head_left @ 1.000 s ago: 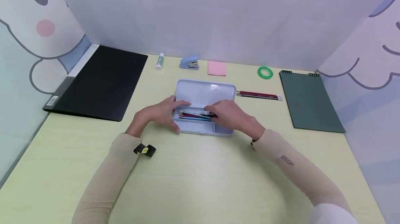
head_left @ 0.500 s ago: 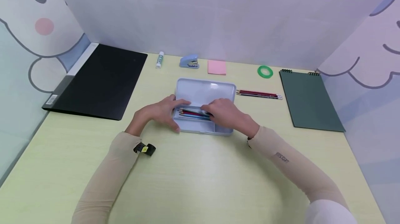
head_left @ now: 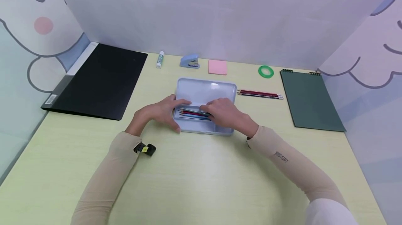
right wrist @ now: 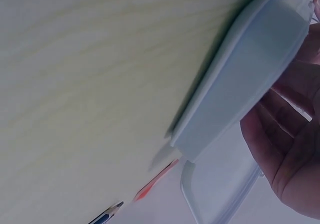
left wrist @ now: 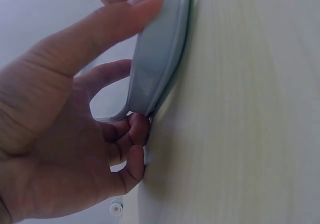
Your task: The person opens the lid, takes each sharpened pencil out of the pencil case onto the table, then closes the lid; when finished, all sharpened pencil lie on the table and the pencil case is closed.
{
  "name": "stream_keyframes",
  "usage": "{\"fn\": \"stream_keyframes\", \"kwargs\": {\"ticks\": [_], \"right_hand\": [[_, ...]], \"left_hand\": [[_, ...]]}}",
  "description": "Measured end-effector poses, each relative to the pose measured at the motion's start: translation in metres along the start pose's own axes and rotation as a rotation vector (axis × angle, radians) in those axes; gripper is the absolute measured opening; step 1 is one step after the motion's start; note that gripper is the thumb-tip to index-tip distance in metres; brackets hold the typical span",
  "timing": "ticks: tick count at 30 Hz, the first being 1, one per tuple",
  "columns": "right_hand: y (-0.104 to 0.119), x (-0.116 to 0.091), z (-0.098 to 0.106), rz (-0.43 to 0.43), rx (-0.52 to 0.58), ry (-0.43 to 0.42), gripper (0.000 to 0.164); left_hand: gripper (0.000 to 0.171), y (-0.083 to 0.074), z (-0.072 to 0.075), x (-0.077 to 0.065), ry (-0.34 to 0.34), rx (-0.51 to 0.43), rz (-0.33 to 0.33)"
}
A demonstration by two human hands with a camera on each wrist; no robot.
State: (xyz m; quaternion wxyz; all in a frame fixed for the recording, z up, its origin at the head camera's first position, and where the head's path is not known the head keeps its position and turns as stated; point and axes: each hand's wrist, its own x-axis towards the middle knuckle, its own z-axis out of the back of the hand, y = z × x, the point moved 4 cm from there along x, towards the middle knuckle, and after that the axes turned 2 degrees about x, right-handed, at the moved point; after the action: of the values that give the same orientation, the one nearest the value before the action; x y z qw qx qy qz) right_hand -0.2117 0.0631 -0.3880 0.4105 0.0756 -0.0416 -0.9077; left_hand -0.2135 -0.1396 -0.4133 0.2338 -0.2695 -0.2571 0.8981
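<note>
A pale blue pencil case lies on the table with its lid swung back. My left hand holds the case's left end: the left wrist view shows the thumb on the front wall and other fingertips by the corner. Inside the long compartment lie several pencils, tips to the left. My right hand reaches into the case with curled fingers and pinches a dark green pencil near its right end. That end is hidden under the hand. In the right wrist view, the fingers dip behind the case's wall.
Red and black pencils lie right of the case. Along the back stand or lie a glue stick, a blue stapler, pink sticky notes and green tape. A black folder and a green notepad flank them.
My right hand has slid a little left inside the case, and the uppermost pencil's tip has swung slightly toward the lid. The left hand keeps its hold on the case.
</note>
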Motion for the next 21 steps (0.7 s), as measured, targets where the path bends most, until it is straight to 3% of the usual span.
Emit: {"fn": "stream_keyframes", "kwargs": {"ticks": [21], "right_hand": [[0.0044, 0.0005, -0.0016, -0.034, 0.036, -0.025, 0.027]], "left_hand": [[0.1, 0.0005, 0.0004, 0.0, -0.004, 0.014, 0.01]]}}
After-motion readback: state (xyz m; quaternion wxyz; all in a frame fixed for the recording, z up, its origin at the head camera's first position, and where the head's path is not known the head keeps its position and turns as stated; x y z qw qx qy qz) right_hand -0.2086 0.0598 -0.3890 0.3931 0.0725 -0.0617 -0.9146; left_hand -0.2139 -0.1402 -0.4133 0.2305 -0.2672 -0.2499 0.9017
